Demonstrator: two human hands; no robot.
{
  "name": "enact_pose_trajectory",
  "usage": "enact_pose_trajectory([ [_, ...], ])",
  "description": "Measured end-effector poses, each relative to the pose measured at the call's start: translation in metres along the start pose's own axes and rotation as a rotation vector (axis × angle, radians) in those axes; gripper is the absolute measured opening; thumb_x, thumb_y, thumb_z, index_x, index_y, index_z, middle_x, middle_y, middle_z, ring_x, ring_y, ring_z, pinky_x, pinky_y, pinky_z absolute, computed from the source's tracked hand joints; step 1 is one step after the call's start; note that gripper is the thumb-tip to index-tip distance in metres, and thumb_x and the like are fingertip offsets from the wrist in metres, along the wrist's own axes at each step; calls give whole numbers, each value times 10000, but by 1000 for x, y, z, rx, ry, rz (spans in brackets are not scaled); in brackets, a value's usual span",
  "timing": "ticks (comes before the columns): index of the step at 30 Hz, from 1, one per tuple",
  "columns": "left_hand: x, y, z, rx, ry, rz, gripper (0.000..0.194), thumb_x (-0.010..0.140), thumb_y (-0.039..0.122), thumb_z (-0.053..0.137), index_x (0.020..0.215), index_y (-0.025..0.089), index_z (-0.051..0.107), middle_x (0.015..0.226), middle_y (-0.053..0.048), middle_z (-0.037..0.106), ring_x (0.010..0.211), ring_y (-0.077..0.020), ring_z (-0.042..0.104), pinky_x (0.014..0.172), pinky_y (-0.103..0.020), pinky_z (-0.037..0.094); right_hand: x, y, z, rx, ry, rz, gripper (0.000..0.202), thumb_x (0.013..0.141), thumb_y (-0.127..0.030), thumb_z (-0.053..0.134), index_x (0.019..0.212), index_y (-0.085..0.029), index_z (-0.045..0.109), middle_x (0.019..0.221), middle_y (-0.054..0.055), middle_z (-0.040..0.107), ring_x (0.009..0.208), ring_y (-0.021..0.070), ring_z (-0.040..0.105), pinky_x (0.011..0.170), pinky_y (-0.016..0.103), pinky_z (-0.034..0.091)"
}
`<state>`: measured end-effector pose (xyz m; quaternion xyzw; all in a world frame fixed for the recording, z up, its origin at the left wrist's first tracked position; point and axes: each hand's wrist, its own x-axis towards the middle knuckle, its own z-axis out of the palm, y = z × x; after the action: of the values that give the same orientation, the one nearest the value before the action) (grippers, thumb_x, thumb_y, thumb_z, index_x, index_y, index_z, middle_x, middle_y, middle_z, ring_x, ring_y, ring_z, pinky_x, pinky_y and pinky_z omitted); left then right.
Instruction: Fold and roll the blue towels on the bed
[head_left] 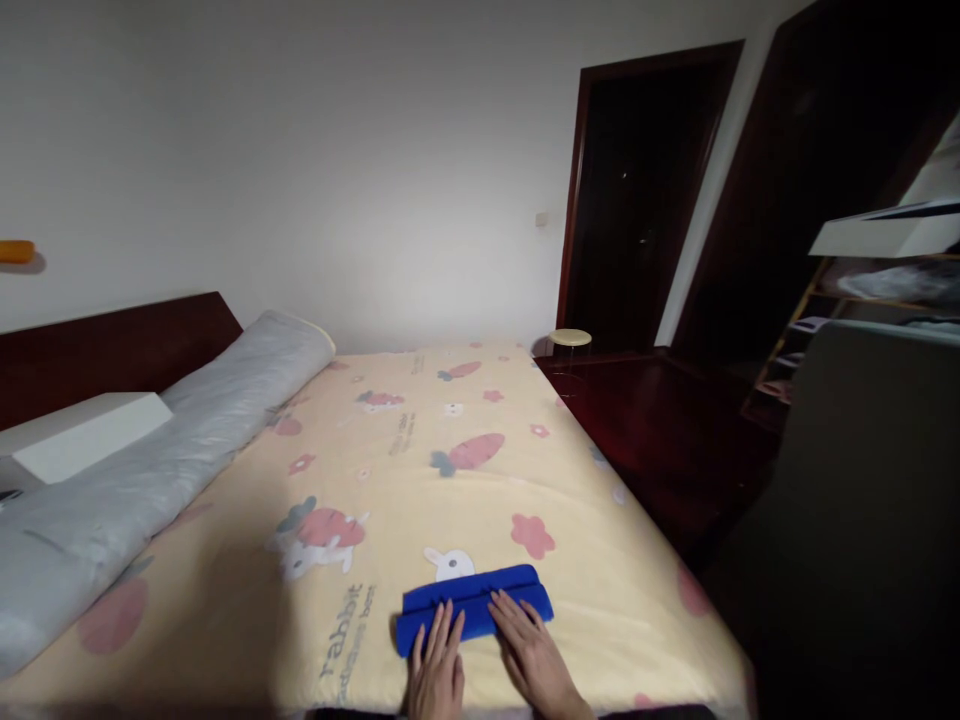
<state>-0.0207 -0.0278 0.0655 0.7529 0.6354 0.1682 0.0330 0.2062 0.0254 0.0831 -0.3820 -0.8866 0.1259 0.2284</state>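
Observation:
A blue folded cloth (475, 603) lies as a flat, long bundle near the front edge of the bed, on a yellow sheet (420, 510) printed with rabbits and carrots. My left hand (437, 665) rests on the left part of the cloth, fingers stretched out over its near fold. On the right part lies my right hand (534, 650), its fingers extended and flat across the fabric. Both palms face down, and neither hand grips the cloth. A crease runs along the length of the bundle.
A rolled grey quilt (217, 425) lies along the bed's left side, with a white box (97, 430) on it by the dark headboard (112, 340). Beyond the bed's right edge are a round stool (571, 338), a dark door (645, 200) and a loaded shelf (885, 290).

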Motion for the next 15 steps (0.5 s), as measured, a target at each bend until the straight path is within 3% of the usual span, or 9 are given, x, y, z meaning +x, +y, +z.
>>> enact_pose_trajectory([
  [4, 3, -11, -17, 40, -29, -75, 732, 827, 120, 412, 1491, 366, 224, 1575, 40, 268, 1452, -233, 283, 1190, -500, 253, 0, 19, -11, 3, 4, 95, 582, 904, -201, 379, 1485, -247, 370, 1529, 67, 362, 1421, 249, 322, 1148, 476, 300],
  [8, 22, -16, -19, 25, -77, -124, 795, 762, 152, 483, 1497, 333, 242, 1590, 19, 238, 1464, -256, 249, 1209, -526, 153, 15, 22, -21, 43, -30, 150, 562, 885, -262, 414, 1444, -214, 449, 1502, 89, 411, 1409, 269, 347, 1152, 494, 280],
  [15, 56, -28, -33, 52, -137, -116, 624, 853, 292, 456, 1468, 322, 349, 1568, 5, 325, 1459, -228, 265, 1191, -491, 192, 43, 23, -37, 48, -113, 208, 557, 910, -340, 351, 1436, -192, 458, 1497, 93, 432, 1417, 265, 331, 1156, 507, 232],
])
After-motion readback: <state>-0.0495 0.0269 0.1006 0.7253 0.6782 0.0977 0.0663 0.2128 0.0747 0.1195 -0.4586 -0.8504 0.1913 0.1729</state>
